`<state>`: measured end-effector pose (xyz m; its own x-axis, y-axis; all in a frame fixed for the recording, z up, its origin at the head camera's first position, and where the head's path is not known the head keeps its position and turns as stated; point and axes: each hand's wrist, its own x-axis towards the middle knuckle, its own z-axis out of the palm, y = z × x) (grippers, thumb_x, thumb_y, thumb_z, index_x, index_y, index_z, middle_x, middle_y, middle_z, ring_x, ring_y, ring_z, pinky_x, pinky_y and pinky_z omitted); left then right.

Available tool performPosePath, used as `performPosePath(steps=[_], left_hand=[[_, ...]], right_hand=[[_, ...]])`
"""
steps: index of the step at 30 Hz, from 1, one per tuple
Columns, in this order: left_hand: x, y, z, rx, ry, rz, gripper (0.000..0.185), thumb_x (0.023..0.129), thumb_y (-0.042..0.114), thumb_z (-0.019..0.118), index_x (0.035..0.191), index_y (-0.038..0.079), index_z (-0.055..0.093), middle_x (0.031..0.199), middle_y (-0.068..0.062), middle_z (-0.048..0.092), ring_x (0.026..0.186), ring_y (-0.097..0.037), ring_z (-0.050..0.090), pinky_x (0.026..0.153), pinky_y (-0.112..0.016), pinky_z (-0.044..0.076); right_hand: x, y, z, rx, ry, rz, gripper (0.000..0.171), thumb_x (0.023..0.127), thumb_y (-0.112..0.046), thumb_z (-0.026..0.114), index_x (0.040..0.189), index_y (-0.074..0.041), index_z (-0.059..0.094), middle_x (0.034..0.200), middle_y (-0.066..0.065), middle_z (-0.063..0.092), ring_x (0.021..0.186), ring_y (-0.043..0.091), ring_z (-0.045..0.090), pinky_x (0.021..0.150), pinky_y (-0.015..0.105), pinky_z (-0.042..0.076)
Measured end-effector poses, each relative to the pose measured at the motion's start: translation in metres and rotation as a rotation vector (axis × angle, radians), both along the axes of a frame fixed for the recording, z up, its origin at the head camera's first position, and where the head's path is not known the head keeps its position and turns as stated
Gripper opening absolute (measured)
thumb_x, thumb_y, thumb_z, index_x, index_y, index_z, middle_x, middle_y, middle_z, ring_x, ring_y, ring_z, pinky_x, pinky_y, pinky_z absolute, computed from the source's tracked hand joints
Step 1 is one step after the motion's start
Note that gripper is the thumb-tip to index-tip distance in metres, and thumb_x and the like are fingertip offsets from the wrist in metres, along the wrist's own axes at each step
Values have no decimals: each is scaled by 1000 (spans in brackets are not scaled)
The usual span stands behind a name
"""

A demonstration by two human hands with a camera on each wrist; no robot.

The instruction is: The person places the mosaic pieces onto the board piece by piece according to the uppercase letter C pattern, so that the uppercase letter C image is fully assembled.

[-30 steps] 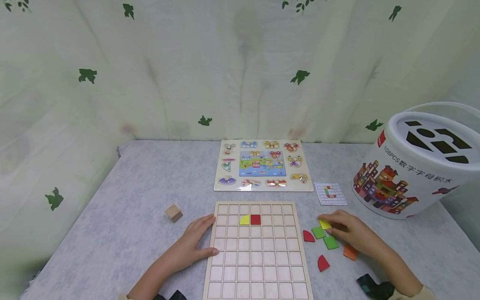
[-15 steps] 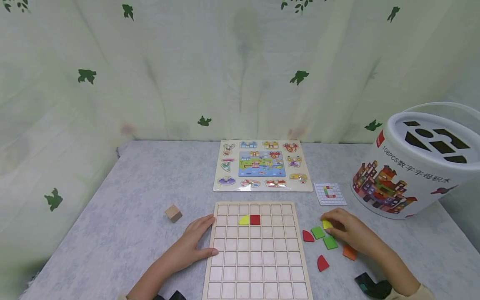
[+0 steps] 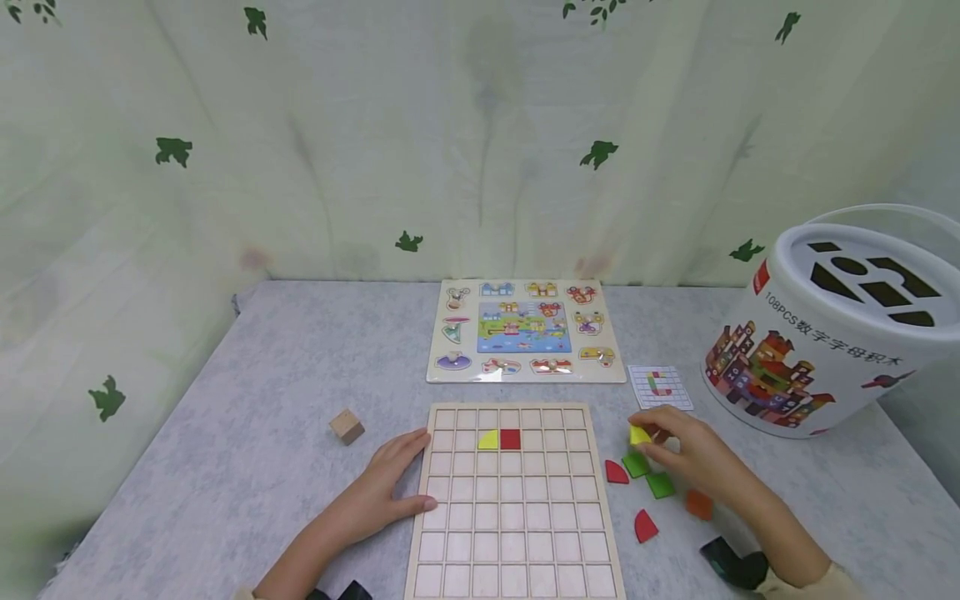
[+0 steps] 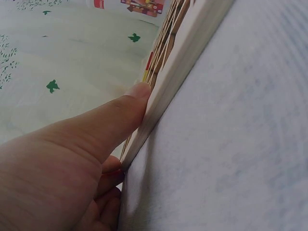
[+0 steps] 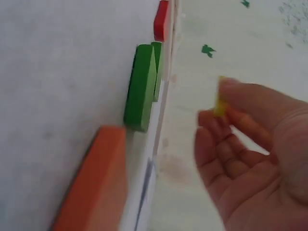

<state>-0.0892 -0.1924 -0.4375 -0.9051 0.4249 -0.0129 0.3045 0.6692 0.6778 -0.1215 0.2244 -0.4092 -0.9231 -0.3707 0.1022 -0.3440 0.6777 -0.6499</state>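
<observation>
My right hand pinches the yellow piece; left hand lies flat against the board. Keep the pinch light, board steady.

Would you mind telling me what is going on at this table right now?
A person is working at a wooden grid board. The left hand rests flat against the board's left edge. The right hand pinches a yellow piece, lifted above the loose green pieces beside the board. One yellow piece and a red square already sit in the grid.
</observation>
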Motion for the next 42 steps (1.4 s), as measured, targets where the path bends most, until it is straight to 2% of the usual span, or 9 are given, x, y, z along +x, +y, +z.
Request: performPosePath(steps=[7, 13, 18, 21, 27, 34, 37, 42], left_hand=[[-1, -1, -1, -2, 7, -4, 90, 74, 53, 64, 141, 5, 28, 144, -9, 25, 131, -30, 18, 100, -51, 23], [0, -1, -1, 3, -1, -3, 90, 74, 52, 65, 141, 6, 28, 144, -9, 25, 131, -29, 17, 100, -51, 23], [0, 0, 1, 3, -5, -3, 88, 74, 49, 66, 141, 5, 28, 144, -9, 25, 131, -30, 17, 100, -50, 23], [0, 0, 2, 5, -8, 3, 87, 75, 46, 68, 141, 5, 28, 144, -9, 25, 131, -29, 17, 100, -50, 23], [1, 0, 2, 6, -5, 4, 87, 75, 45, 68, 140, 4, 29, 144, -10, 26, 131, -31, 17, 100, -51, 23], [0, 0, 1, -2, -14, 6, 87, 75, 46, 67, 141, 6, 28, 144, -9, 25, 131, -29, 17, 100, -50, 22], [0, 0, 1, 2, -9, 5, 88, 75, 47, 67, 141, 5, 28, 144, -10, 26, 131, -30, 17, 100, -51, 22], [0, 0, 1, 8, 0, 3, 88, 75, 49, 66, 140, 4, 28, 143, -11, 26, 130, -32, 18, 99, -53, 23]], right_hand=[[-5, -32, 15, -110, 172, 170, 31, 79, -2, 68, 109, -5, 62, 103, -1, 59, 84, 8, 54, 68, 26, 49], [-13, -64, 28, -154, 228, 234, 31, 78, -2, 69, 107, -10, 63, 103, -4, 57, 84, 7, 53, 68, 26, 49], [-20, -86, 28, -202, 259, 277, 31, 78, -2, 68, 108, -8, 61, 103, -2, 58, 84, 9, 54, 69, 26, 49], [-22, -95, 22, -210, 215, 281, 30, 80, -4, 68, 109, -6, 61, 103, -1, 58, 83, 9, 54, 69, 25, 49], [-27, -101, 4, -189, 49, 262, 27, 81, -5, 66, 108, -2, 61, 97, -2, 58, 79, 10, 52, 68, 24, 47], [-33, -99, -10, -133, -96, 239, 27, 81, -14, 68, 106, -8, 62, 91, -6, 56, 74, 11, 49, 63, 24, 43], [-35, -99, -14, -106, -105, 256, 26, 82, -17, 67, 106, -10, 63, 89, -7, 55, 73, 11, 48, 61, 24, 42], [-36, -100, -17, -54, -59, 296, 26, 82, -18, 67, 106, -12, 63, 85, -7, 52, 73, 11, 46, 61, 24, 42]])
